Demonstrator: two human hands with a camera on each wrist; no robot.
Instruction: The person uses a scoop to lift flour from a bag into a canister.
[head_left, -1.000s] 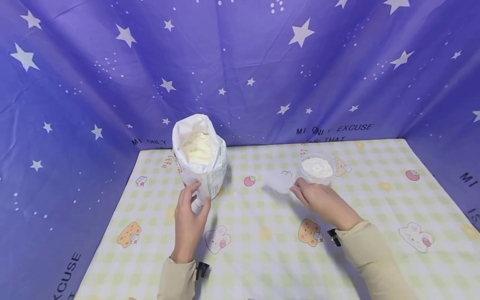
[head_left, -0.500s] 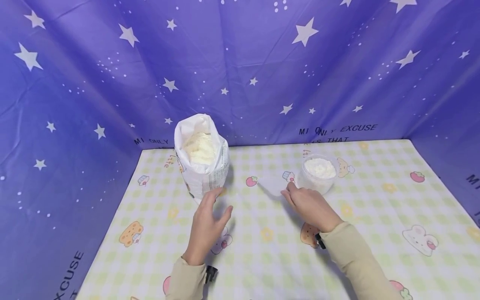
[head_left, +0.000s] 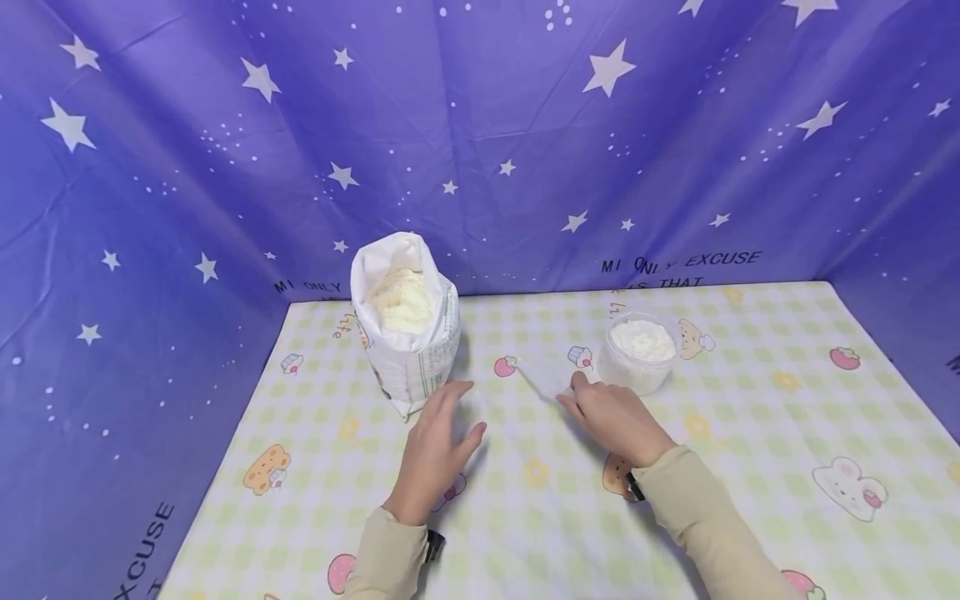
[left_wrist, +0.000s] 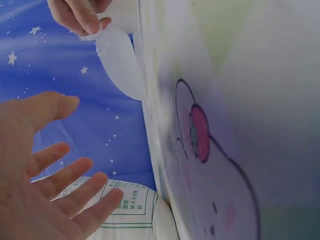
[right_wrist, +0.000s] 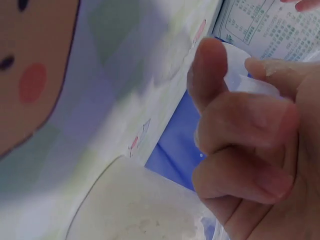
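Observation:
A white paper bag (head_left: 420, 367) of pale powder stands upright with its top open at the table's left back. My left hand (head_left: 435, 454) is just in front of its lower right side, fingers spread and nothing held; printed text on the bag (left_wrist: 135, 202) shows behind the fingers in the left wrist view. My right hand (head_left: 618, 417) grips a translucent white plastic scoop (head_left: 551, 379) that points left, low over the table. Its blade (left_wrist: 120, 62) looks bare of powder in the left wrist view. Right behind that hand is a clear round tub (head_left: 641, 371) heaped with white powder.
Both containers stand on a checked tablecloth (head_left: 536, 508) printed with cartoon animals and fruit. A purple star-patterned curtain (head_left: 480, 108) rises along the back and both sides of the table.
My left hand has moved right, away from the front of the bag. The right hand has shifted slightly left and lower, still holding the scoop. Bag and tub stay put.

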